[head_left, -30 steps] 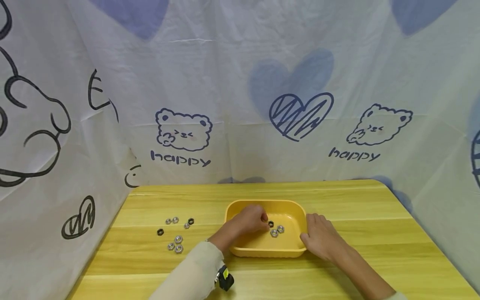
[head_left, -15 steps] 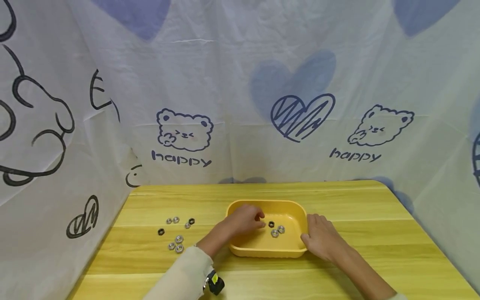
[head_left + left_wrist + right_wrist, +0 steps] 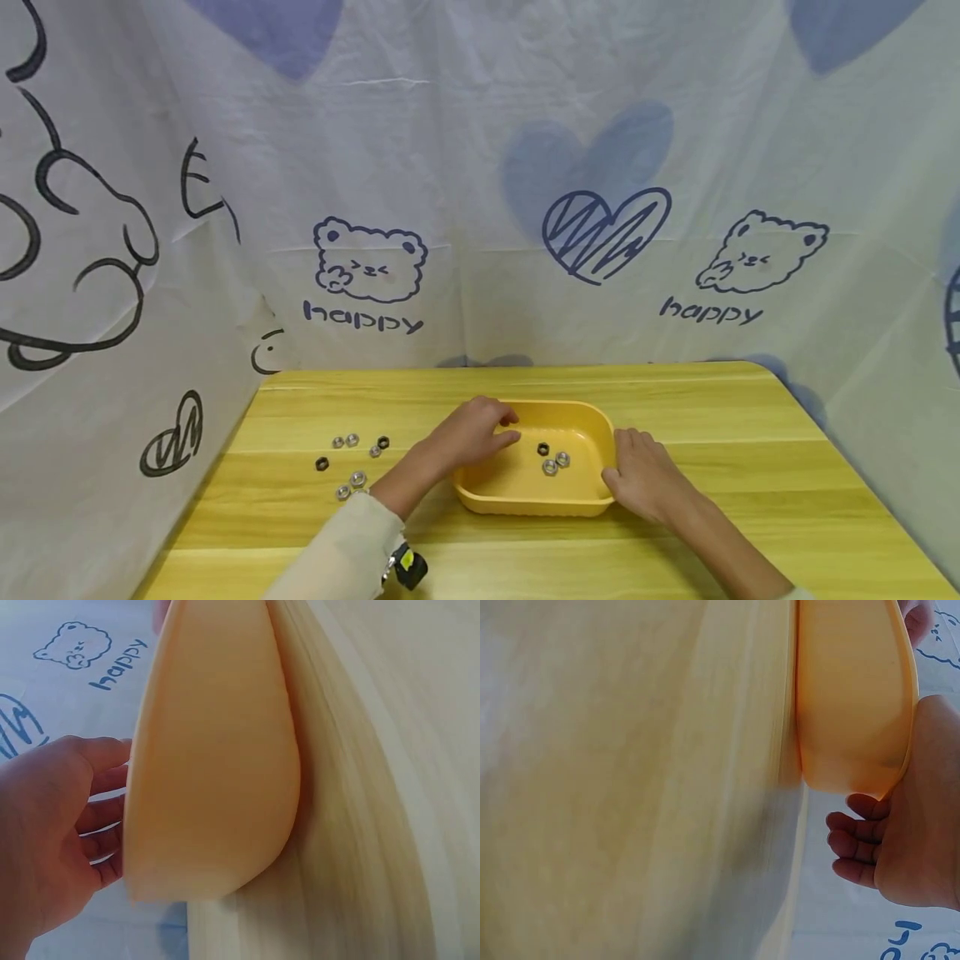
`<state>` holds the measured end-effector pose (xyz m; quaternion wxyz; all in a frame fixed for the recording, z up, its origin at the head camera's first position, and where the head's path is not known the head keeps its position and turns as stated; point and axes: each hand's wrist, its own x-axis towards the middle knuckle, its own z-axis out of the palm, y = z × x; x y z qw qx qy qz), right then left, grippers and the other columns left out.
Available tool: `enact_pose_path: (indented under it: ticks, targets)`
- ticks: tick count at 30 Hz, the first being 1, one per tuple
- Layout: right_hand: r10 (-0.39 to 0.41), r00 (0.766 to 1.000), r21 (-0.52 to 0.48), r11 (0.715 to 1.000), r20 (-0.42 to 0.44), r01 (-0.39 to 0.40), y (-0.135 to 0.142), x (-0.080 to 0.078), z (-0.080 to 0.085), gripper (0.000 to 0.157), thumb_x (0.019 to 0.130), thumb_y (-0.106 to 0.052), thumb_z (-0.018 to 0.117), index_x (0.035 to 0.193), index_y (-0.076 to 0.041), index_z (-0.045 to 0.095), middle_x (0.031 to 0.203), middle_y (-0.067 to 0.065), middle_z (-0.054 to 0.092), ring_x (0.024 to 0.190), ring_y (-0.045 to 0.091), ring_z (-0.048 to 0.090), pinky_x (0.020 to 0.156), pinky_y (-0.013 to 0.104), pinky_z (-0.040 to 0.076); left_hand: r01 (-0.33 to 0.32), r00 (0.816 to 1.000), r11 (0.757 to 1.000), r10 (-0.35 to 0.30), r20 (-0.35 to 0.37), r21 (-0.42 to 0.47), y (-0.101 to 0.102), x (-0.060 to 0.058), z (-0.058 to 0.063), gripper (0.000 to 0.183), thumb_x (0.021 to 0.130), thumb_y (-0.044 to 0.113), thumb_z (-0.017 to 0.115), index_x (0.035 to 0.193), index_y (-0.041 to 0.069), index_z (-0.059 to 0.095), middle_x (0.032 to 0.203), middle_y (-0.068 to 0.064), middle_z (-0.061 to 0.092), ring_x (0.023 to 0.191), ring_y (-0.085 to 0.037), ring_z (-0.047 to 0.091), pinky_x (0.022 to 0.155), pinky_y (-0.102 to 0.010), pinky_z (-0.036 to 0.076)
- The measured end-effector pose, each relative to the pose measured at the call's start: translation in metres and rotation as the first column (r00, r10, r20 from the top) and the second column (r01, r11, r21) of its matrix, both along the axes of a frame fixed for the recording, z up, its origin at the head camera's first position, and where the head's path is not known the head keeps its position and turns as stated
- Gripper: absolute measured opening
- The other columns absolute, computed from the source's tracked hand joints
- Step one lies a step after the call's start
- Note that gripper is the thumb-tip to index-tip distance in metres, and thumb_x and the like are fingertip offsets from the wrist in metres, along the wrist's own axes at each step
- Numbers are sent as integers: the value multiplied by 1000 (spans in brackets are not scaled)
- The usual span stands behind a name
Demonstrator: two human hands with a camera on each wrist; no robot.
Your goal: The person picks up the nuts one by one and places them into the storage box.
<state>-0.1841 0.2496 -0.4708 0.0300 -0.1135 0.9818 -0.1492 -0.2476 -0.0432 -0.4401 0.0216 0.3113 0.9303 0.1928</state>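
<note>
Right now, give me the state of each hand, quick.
Left hand: open, nothing visible in it, at the left end of the yellow tray.
Right hand: closed, holding the tray's right rim.

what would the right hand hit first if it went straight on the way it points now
The right hand would likely meet the yellow, rounded rectangular plastic tray at once: it touches the tray's right end.
</note>
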Motion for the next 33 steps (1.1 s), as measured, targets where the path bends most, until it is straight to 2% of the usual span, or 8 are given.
enact_pose_path:
  ticks: [6,10,18,24,33]
  targets:
    - [6,1000,9,1000,-11,-6,0,0,-1,52,98,-21,50,136,14,46,124,24,57,113,36,53,97,55,44,3,997,1000,-4,-74,-5,-12,2,5,31,101,31,69,121,9,75,115,-5,77,109,-21,68,100,-38,56]
    - [8,1000,8,1000,-11,-8,0,0,-1,52,98,-21,50,135,14,47,124,24,57,112,36,52,96,55,44,-15,996,1000,17,-92,23,-22,3,5,30,100,29,70,120,8,75,116,-5,77,110,-22,67,100,-40,56]
    - [6,1000,15,1000,-10,-6,0,0,-1,52,98,-22,49,136,14,46,122,23,57,110,35,52,94,55,44,-81,994,993,86,-60,81,-40,7,8,30,100,28,69,123,8,73,121,-6,75,116,-24,65,103,-42,55]
    - [8,1000,8,1000,-14,-8,1,0,-1,51,98,-22,49,136,13,47,124,24,57,113,36,52,96,56,44,-102,993,987,109,-47,120,-51,10,6,28,100,24,71,122,6,73,118,-8,74,110,-25,65,97,-43,57]
    - [6,1000,6,1000,-1,-6,0,-1,-3,50,98,-23,50,134,12,48,120,21,57,107,33,52,93,53,43,-162,984,979,170,-57,120,-68,16,3,32,97,26,74,124,9,72,115,-6,74,112,-24,64,99,-44,55]
